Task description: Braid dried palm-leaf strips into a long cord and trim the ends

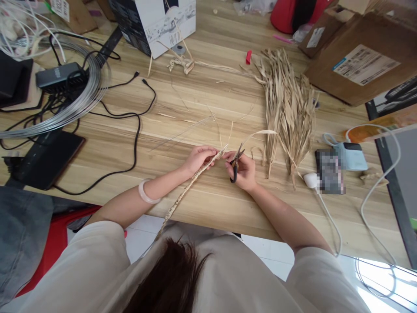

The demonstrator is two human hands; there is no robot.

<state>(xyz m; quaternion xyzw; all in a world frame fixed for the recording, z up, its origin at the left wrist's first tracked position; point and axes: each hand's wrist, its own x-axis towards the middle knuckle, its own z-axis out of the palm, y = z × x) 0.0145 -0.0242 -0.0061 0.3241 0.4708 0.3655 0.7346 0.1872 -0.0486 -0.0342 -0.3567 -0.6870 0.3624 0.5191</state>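
Observation:
My left hand (202,160) pinches the upper end of a braided straw cord (182,193), which slants down toward my lap and over the table's front edge. Close beside it, my right hand (243,170) is closed around a pair of small black-handled scissors (235,168), their blades pointing up and slightly parted. A pale curved straw strip (260,132) rises from near the right fingers; whether they grip it too I cannot tell. Thin loose straw pieces (219,128) lie just beyond the cord's tip. Two bundles of dried straw leaves (293,113) rest to the right.
A coil of silver wire (87,93) and black cables (138,130) lie at left. A printed white box (171,26) stands at the back, a small braided piece (182,64) before it. Cardboard boxes (345,65), a blue charger (353,156) and white cables (379,182) are at right.

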